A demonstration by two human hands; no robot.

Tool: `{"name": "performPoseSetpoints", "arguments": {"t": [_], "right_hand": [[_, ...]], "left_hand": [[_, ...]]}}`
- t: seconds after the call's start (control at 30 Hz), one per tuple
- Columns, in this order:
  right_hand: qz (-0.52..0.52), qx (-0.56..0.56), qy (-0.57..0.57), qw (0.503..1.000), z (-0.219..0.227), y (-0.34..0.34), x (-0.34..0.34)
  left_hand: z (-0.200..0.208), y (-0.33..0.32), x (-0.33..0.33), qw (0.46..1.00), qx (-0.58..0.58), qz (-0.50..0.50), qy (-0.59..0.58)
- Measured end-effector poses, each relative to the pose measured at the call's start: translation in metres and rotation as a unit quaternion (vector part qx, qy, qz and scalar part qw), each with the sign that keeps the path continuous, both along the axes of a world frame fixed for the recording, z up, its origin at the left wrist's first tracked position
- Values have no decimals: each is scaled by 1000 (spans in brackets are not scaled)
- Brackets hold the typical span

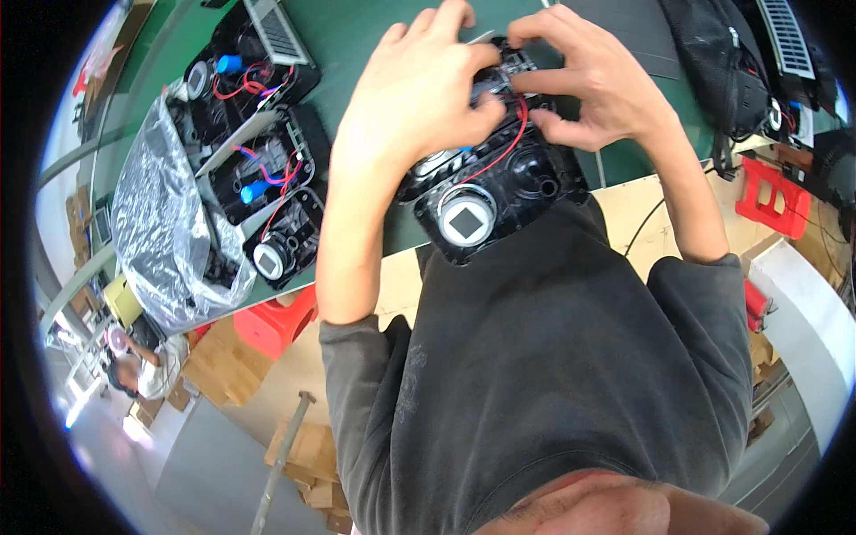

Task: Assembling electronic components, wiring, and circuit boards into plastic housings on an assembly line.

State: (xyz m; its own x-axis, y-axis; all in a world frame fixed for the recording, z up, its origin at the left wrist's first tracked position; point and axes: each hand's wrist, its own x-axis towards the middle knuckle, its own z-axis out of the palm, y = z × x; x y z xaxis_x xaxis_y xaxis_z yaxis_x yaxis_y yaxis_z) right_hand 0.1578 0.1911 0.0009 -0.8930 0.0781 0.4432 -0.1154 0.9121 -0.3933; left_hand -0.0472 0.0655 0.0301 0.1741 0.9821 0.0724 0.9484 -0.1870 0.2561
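A black plastic speaker housing [499,207], open on its inner side, lies at the table's near edge in front of me. A round speaker with a white rim [466,215] sits in its near half, and a thin red wire [520,134] runs up from there to the far half. My left hand [428,85] curls over the far left part, index finger and thumb closed around it; they hide some of the inside. From the right, my right hand [597,80] touches the far part with its fingertips, fingers apart. What lies right under the fingertips is partly hidden.
At left on the green table [348,27] stand several similar black housings [299,147] with red wires and blue cylinders, beside a clear plastic bag [156,214]. A black bag [727,71] lies at right. Red stools [771,198] stand below table height. Another person [147,370] is far left.
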Motion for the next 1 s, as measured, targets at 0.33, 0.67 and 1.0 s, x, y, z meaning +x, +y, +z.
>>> {"name": "performPoseSetpoints", "arguments": {"t": [0.33,0.67,1.0], "right_hand": [[13,0,-22,1000,6,3,-3],[-337,113,-215,910,9,119,36],[-286,-10,-222,932,12,141,51]], "left_hand": [[10,9,17,998,-41,15,50],[10,8,12,997,-63,-3,46],[23,-81,60,983,121,95,-103]]}}
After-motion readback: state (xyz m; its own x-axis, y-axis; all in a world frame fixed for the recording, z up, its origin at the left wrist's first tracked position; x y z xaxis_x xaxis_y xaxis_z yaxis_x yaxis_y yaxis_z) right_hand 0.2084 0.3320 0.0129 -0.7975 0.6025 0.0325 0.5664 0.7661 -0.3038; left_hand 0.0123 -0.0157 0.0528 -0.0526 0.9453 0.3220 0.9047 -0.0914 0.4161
